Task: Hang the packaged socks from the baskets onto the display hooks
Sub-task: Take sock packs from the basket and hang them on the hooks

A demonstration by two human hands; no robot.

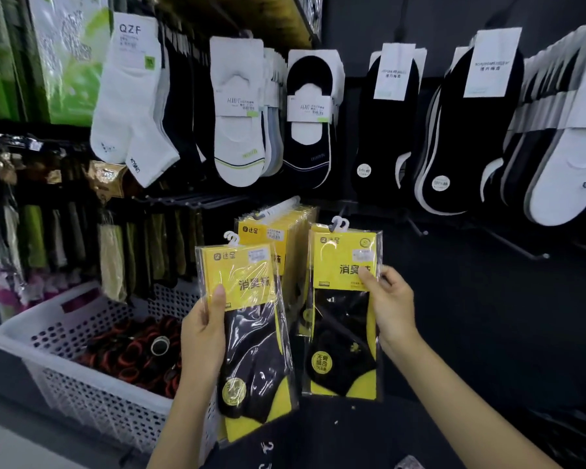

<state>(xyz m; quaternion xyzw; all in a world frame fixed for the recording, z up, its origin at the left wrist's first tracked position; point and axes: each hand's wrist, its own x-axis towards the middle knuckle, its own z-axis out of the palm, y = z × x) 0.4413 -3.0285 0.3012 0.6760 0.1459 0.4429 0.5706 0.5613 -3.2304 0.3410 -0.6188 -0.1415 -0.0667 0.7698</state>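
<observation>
- The left grip (203,336) is clamping a yellow sock pack (247,319) by its left edge, with the thumb lying across the yellow card.
- The right grip (391,306) is pinching a second sock pack (344,309) by its right edge.
- A hung stack (278,231) of matching packs is hanging just above and between both grips, behind the held packs.
- A white basket (65,309) is sitting to the left of the left grip.

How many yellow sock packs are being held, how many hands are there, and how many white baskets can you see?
Yellow-and-black plastic-wrapped sock packs being held: 2, the left pack and the right pack
Hands: 2, the left hand and the right hand
White perforated plastic basket: 1
Total: 5
</observation>
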